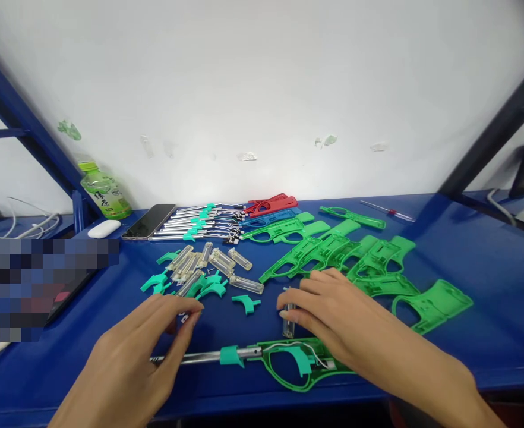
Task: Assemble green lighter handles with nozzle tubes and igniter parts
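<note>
My right hand grips a clear lighter fuel tank between thumb and fingers, upright above the table. Just below it lies an open green lighter handle half with a teal trigger, a white wire and a metal lighter tube fitted at its left end. My left hand is over the tube's left end, thumb and forefinger pinched together. A small white piece shows by those fingertips; what they hold is unclear. Between the hands is a loose teal trigger.
Clear fuel tanks and teal triggers lie in a pile. Behind are metal tubes with wires, a phone and a bottle. Green handle halves spread rightward, near red and blue ones.
</note>
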`<state>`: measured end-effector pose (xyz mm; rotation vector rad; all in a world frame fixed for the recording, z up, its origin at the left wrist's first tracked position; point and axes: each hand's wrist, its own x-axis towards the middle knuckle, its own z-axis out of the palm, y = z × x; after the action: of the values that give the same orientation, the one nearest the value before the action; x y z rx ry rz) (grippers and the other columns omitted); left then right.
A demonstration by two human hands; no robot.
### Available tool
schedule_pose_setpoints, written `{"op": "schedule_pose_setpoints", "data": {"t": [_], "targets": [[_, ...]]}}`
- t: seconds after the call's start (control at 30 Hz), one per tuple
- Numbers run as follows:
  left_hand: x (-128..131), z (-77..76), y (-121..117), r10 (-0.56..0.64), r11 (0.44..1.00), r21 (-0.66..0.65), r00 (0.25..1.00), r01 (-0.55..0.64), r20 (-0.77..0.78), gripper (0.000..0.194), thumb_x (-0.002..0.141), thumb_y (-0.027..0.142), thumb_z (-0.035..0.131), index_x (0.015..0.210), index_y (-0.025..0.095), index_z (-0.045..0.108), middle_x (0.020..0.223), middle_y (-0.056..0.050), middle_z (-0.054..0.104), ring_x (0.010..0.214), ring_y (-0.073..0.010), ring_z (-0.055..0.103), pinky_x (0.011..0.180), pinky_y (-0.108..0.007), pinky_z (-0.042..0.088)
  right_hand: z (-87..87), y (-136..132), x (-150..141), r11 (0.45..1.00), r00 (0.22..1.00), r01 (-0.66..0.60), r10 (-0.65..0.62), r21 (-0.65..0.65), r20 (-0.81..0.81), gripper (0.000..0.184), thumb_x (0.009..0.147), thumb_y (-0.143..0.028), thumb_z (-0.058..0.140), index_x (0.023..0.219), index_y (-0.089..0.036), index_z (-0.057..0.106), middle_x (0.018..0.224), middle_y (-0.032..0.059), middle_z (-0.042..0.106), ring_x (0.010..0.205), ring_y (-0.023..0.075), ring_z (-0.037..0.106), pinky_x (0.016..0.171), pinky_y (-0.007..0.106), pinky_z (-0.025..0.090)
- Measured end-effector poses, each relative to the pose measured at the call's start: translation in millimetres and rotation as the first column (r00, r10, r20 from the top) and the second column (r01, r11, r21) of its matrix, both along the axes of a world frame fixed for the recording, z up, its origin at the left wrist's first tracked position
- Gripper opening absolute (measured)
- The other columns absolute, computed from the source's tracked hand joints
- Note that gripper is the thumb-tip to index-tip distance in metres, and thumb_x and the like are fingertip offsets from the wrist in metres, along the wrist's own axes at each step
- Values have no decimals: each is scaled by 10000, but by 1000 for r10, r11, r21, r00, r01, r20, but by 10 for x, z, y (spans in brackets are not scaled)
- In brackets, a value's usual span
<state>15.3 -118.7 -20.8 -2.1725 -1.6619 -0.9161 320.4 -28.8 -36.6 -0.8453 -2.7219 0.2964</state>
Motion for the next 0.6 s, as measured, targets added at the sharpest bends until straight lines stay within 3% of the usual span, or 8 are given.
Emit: {"op": "schedule_pose_setpoints", "data": {"t": [0.2,0.3,0.4,0.5,0.6], "targets": [[44,-75,-28,-1,999,47,1000,-1,28,178,1091,382,586,1128,314,746,1005,40,794,604,-71,670,477,-156,453,39,-27,-33,997,998,67,-68,-34,-18,329,1217,-417,397,1013,-263,604,958,-11,690,863,239,596,919,485,386],[68,-119,-34,2,999,46,998,-5,60,150,1097,380,605,1154,331,735,1108,36,774,821,-101,755,677,-152,557,88,-47,-50,995,993,96,-98,-32,-66,216,1170,-431,558,1026,-275,600,965,-29,694,876,228,625,900,457,395],[123,-137,-20,-8,999,40,998,5,61,130,1113,376,595,1138,327,713,1094,42,758,908,-114,778,888,-180,596,125,-62,-47,992,986,122,-121,3,-118,142,1128,-315,654,1021,-280,569,928,-41,687,832,215,635,892,431,420],[172,-152,-20,-16,1000,12,997,15,76,113,1124,363,583,1153,326,685,1113,45,773,829,-96,771,750,-143,590,120,-59,-32,988,973,142,-130,52,-190,107,1153,-226,556,1066,-283,528,964,-21,722,879,228,680,873,408,456],[228,-149,-36,-18,1000,18,993,16,120,165,1124,425,578,1161,325,705,1052,40,808,720,-111,756,662,-160,598,77,-41,-19,986,952,145,-115,84,-284,63,1151,-240,562,1153,-286,519,1081,11,771,1010,249,722,891,396,492]]}}
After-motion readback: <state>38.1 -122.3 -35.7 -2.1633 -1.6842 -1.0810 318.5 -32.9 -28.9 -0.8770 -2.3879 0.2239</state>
